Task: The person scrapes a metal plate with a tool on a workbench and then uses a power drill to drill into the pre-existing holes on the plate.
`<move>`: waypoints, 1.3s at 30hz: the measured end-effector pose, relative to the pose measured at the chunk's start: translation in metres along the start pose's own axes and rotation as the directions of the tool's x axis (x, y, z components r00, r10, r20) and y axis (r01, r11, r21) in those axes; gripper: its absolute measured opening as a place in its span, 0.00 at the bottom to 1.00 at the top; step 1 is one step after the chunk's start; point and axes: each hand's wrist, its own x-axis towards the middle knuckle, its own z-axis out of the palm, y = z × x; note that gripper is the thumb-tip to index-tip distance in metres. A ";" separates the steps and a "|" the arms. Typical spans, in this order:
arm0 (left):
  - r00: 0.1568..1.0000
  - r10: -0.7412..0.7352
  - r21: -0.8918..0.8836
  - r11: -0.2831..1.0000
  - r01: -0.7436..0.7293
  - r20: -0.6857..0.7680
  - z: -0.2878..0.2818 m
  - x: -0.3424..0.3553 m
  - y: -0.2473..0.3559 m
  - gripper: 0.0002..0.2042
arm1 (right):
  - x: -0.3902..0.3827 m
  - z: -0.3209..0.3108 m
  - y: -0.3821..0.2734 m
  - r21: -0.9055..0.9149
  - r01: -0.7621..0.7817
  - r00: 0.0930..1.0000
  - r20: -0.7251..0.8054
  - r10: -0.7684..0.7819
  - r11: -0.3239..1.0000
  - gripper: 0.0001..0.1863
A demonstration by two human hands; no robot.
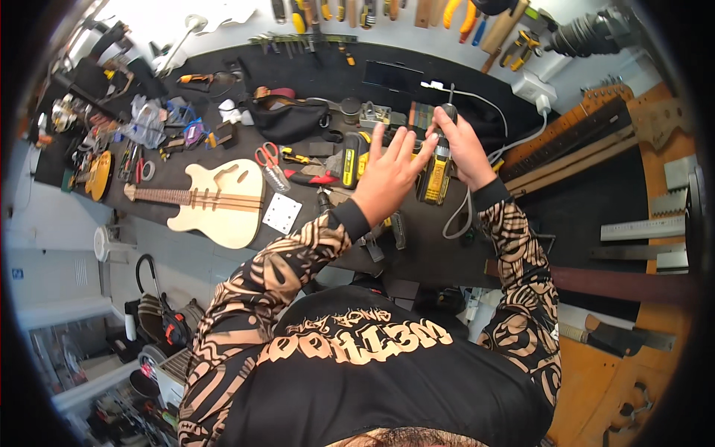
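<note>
My right hand (465,149) grips a yellow and black drill (435,175) near its top end, where a thin bit points away from me. Beside it, my left hand (383,175) has its fingers stretched out, with the fingertips at the drill's upper left side; whether they touch it is unclear. Left of that hand lie a yellow and black power tool piece (350,164), red-handled pliers (313,176), orange scissors (269,160) and a white perforated sheet (281,214).
An unpainted guitar (231,216) lies left on the dark workbench (320,253), with bags and tools (149,119) behind. Hand tools (313,18) hang on the back wall. Guitar necks (566,145), steel rulers (644,227) and a white cable (469,216) are at the right.
</note>
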 end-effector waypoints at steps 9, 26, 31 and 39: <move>0.985 -0.157 -0.665 0.743 0.074 -0.066 -0.125 -0.071 -0.044 0.38 | -0.059 0.136 -0.076 0.856 -0.181 0.983 0.172 0.065 0.483 0.18; 0.758 -0.601 -0.966 -0.204 0.160 0.252 -0.237 -0.286 -0.116 0.29 | -0.105 0.410 -0.103 0.760 -0.259 0.964 0.239 0.115 0.596 0.19; 0.829 -0.552 -0.815 0.435 0.382 0.094 -0.236 -0.308 -0.146 0.24 | -0.101 0.429 -0.103 0.691 -0.494 0.867 0.437 0.238 0.527 0.19; 0.672 -0.703 -0.972 -0.171 0.159 0.233 -0.227 -0.271 -0.181 0.27 | -0.032 0.444 -0.110 0.745 -0.416 0.861 0.507 -0.037 0.522 0.17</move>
